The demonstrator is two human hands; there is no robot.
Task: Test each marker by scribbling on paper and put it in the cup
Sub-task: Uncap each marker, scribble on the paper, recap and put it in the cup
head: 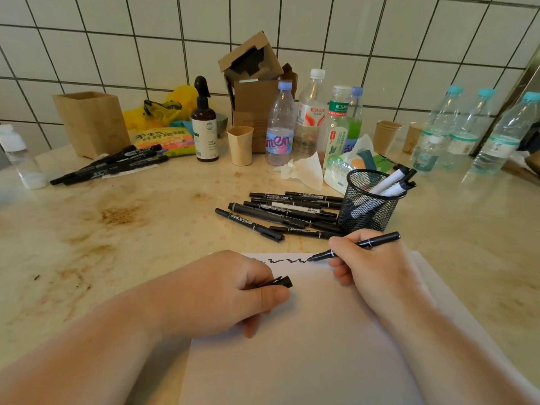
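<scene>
My right hand grips a black marker with its tip on the white paper, at the end of a row of black scribbles along the top edge. My left hand rests on the paper's left side, fingers closed on the marker's black cap. Just beyond the paper stands a black mesh cup holding two or three markers. To its left lies a pile of several black markers. A second bunch of black markers lies at the far left.
Along the tiled wall stand a wooden box, a brown spray bottle, a beige cup, cardboard boxes, several plastic bottles, paper cups and a crumpled tissue. The countertop is stained.
</scene>
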